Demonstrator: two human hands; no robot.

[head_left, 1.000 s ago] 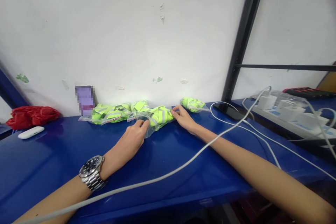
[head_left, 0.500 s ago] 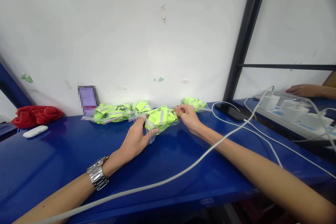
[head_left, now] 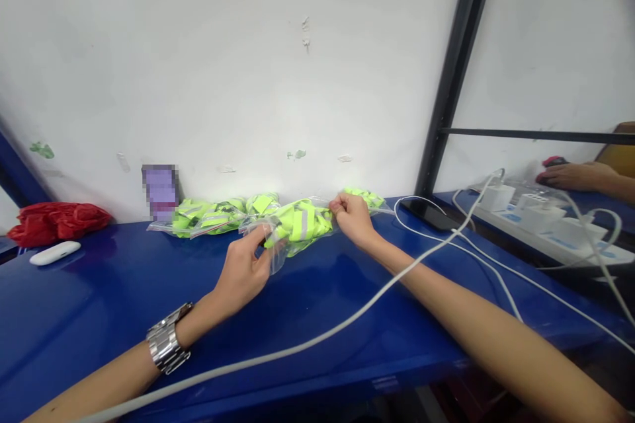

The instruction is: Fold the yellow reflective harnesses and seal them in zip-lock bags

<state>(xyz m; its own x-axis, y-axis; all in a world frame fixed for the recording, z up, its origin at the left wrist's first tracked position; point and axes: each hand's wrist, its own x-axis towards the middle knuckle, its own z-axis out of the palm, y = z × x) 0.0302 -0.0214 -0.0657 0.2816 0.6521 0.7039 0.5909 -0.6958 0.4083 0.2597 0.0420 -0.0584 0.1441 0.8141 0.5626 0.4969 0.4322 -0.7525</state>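
— Gripping what, and with which of the hands?

— Gripping the clear bag of reflective-striped fluorescent fabric [head_left: 303, 223] with both: left hand [head_left: 248, 263] closed by thumb and fingers on loose film at the left end, right hand [head_left: 353, 218] pinching the right end, fingers curled in.

— Located where?

— Toward the rear of the blue worktop [head_left: 337, 324], just in front of the wall [head_left: 248, 66], between three similar bags [head_left: 223, 215] on the left and a rear right bag [head_left: 372, 198]. Contact between held bag and worktop: cannot tell.

— Held at both ends why?

— Probably to steady slippery film and keep soft contents from sagging.

— And lined up along the wall why?

— Probably to stay within reach without lying under the forearms. Note also white cable [head_left: 307, 344], passing in front of both forearms.

— Hidden or unclear?

— Hidden: part of the rear right bag, behind the right hand; dial of the metal wristwatch [head_left: 169, 347], turned away. Pixelated: purple item [head_left: 161, 192] against the wall. Cut off: both forearms at the lower part of the view; co-worker's arm at the right edge, with co-worker's hand [head_left: 573, 176] on a blurred red-and-black object [head_left: 553, 164], not identifiable.
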